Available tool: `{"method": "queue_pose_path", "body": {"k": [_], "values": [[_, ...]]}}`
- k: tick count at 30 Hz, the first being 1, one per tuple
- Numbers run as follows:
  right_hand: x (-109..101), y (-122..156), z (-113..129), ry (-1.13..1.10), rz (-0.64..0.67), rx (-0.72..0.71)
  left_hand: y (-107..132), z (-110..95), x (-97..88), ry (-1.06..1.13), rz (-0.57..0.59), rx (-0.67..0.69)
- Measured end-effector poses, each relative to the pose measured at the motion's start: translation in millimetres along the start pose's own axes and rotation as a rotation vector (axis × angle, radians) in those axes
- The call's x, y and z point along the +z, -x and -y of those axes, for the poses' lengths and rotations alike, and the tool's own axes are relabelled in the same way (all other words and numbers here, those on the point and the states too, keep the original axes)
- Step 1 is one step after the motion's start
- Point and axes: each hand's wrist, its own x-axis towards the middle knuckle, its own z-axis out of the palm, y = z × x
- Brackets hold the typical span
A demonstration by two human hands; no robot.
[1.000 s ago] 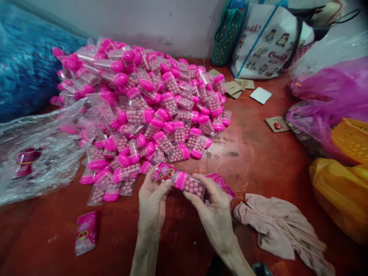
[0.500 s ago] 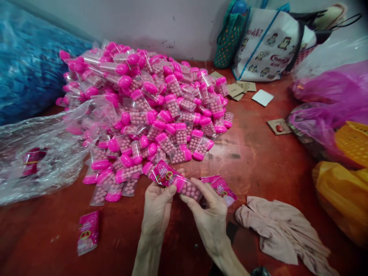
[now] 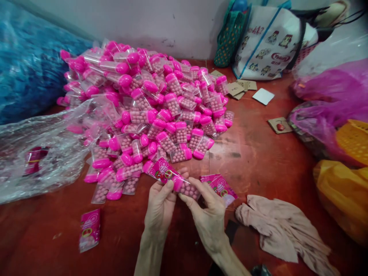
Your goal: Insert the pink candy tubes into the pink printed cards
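Observation:
My left hand (image 3: 162,201) pinches a printed pink sleeve (image 3: 161,169) between thumb and fingers, some of its fingertips showing behind it. In my right hand (image 3: 208,209) is a clear candy container (image 3: 189,188) with a bright pink cap and pink balls inside, gripped at its clear end between thumb and fingers. The cap end meets the sleeve's right end; whether it has entered the sleeve I cannot tell. Just beyond my hands lies a large heap of similar containers (image 3: 172,103). Another printed sleeve (image 3: 220,188) rests right of my right hand.
A sleeved container (image 3: 89,230) lies at the front left, near a clear plastic bag (image 3: 57,180). On the right are a beige cloth (image 3: 281,226), a yellow bag (image 3: 339,195) and purple bags (image 3: 330,99). Cardboard pieces (image 3: 235,90) and a white tote bag (image 3: 264,46) sit at the back.
My left hand has shifted slightly right and up, and more of its fingertips show behind the container. The container and sleeve have moved a little up and left; both hands keep their hold.

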Motion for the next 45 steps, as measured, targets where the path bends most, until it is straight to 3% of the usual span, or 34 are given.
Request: {"method": "queue_pose_path", "body": {"k": [5,9,14,18,23,27,30,33,38,45], "values": [[5,2,-3,-0.003,-0.048,-0.078,0,1,-2.9,0.010,-0.019,-0.010],[7,6,-2,0.010,-0.146,-0.155,1,5,-2.6,0.010,0.052,-0.035],[8,11,3,0.018,-0.199,-0.151,6,10,2.0,0.074,0.159,-0.040],[8,12,6,-0.010,-0.219,-0.152,10,14,3.6,0.166,0.154,-0.100],[13,18,3,-0.097,-0.259,0.078,14,16,7.6,0.189,0.097,-0.135],[21,23,4,-0.329,-0.318,0.347,19,16,11.6,0.099,0.034,-0.083],[23,21,7,-0.469,-0.329,0.457,20,14,14.3,0.041,0.030,-0.082],[17,18,7,-0.435,-0.248,0.435,19,10,17.5,0.023,0.028,-0.051],[7,17,11,-0.184,0.098,0.308,19,-1,23.6,0.003,-0.008,0.075],[4,22,21,-0.274,-0.054,0.309,37,4,37.9,-0.087,0.091,-0.020]]}}
